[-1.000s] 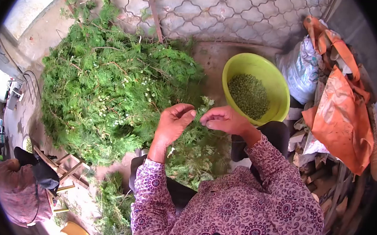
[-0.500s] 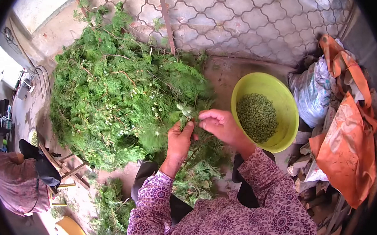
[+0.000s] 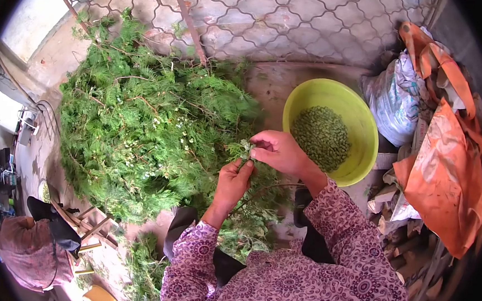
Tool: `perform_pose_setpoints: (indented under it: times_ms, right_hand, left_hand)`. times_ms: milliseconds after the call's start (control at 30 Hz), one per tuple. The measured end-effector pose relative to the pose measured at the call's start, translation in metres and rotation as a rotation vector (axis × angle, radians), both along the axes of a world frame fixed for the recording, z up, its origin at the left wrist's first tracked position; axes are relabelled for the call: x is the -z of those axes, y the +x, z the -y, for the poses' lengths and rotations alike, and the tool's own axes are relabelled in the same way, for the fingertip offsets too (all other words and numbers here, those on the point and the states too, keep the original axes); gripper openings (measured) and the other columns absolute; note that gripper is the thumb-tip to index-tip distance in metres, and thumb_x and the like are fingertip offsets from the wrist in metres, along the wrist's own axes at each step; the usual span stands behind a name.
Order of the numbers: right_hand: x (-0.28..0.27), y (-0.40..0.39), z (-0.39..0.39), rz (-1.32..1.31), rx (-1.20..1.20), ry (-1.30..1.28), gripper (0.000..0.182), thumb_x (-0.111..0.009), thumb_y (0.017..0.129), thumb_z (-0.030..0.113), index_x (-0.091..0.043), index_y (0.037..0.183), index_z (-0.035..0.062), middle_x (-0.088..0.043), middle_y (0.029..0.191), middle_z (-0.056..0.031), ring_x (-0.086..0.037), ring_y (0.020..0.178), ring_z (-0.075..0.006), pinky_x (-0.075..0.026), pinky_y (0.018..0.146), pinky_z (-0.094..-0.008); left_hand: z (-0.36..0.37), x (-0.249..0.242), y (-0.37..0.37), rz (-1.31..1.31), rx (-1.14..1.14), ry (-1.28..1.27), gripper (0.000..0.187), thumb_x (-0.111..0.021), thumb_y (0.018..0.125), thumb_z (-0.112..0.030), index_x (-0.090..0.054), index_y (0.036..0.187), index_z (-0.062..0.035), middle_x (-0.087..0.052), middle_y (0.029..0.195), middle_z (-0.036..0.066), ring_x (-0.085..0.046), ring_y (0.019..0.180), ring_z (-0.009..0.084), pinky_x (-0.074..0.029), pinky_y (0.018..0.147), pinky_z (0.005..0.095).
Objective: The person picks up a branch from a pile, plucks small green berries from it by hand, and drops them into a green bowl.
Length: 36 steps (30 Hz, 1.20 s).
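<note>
My left hand (image 3: 230, 186) pinches the stem of a small evergreen sprig (image 3: 235, 149) between thumb and fingers, in front of my body. My right hand (image 3: 286, 155) is closed at the sprig's top, thumb and forefinger on its pale green cones; how many they grip is hidden. Beneath and to the left spreads a big heap of cut evergreen branches (image 3: 125, 125), dotted with pale cones. A yellow-green plastic basin (image 3: 365, 148) stands just beyond my right hand, partly filled with small green cones (image 3: 321, 136).
Behind the heap runs a metal lattice gate (image 3: 311, 21). On the right are a white woven sack (image 3: 392, 99), an orange bag (image 3: 446, 176) and stacked firewood (image 3: 412, 257). At lower left sit another person (image 3: 30, 253), a wooden stool (image 3: 99, 224) and a yellow container (image 3: 102, 297).
My right hand has come in to the sprig and its fingers have closed on the cones. My left hand still holds the stem. The view has shifted slightly.
</note>
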State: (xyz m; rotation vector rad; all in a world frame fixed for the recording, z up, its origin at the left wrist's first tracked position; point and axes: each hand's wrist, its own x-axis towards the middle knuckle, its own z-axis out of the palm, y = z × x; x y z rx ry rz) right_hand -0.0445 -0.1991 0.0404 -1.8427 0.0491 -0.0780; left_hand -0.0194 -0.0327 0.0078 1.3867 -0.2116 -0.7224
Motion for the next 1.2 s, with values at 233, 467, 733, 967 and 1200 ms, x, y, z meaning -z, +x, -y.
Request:
perform_pose_setpoints:
  times_ms: [233,467,733,967,1200]
  right_hand:
    - [0.006,0.000,-0.004,0.054,0.045,-0.069,0.018,-0.062,0.076,0.006,-0.057,0.090,-0.0031,-0.056,0.073,-0.0007,-0.050,0.068,-0.0032,-0.042,0.059,-0.0202]
    - [0.013,0.020,0.001,0.067,0.221,0.003,0.013,-0.060,0.076,0.006,-0.057,0.087,-0.0004,-0.057,0.072,-0.0016,-0.053,0.066,-0.0062,-0.044,0.060,-0.0206]
    - [0.003,0.016,0.006,-0.303,-0.007,0.728,0.009,-0.054,0.078,0.005,-0.052,0.086,0.0037,-0.053,0.074,-0.0028,-0.054,0.060,-0.0108,-0.044,0.050,-0.0214]
    - [-0.003,0.013,-0.022,-0.387,-0.215,0.497,0.019,-0.063,0.078,0.018,-0.052,0.085,0.0032,-0.050,0.068,0.0009,-0.045,0.055,-0.0046,-0.033,0.044,-0.0184]
    - [-0.006,0.013,-0.022,-0.387,-0.224,0.419,0.018,-0.062,0.079,0.017,-0.052,0.081,0.0023,-0.049,0.063,0.0011,-0.044,0.050,-0.0049,-0.034,0.045,-0.0185]
  left_hand:
    - [0.003,-0.007,0.001,-0.024,-0.095,-0.091,0.008,-0.055,0.084,-0.011,-0.058,0.084,-0.0034,-0.053,0.064,-0.005,-0.041,0.049,0.0013,-0.031,0.043,0.0171]
    - [-0.005,-0.014,0.003,-0.058,-0.148,-0.186,0.003,-0.057,0.081,-0.004,-0.060,0.080,-0.0044,-0.055,0.066,-0.005,-0.043,0.055,0.0007,-0.033,0.049,0.0161]
    - [-0.019,-0.022,0.014,-0.231,-0.342,-0.205,0.005,-0.059,0.080,-0.007,-0.057,0.075,-0.0081,-0.057,0.065,-0.002,-0.043,0.049,0.0010,-0.028,0.040,0.0157]
    - [-0.019,-0.024,0.010,-0.198,-0.300,-0.200,0.005,-0.057,0.081,-0.007,-0.058,0.076,-0.0077,-0.056,0.065,-0.003,-0.040,0.048,0.0004,-0.026,0.040,0.0155]
    - [-0.017,-0.022,0.008,-0.195,-0.249,-0.298,0.004,-0.056,0.081,-0.004,-0.060,0.080,-0.0049,-0.056,0.067,-0.002,-0.044,0.054,0.0025,-0.035,0.049,0.0179]
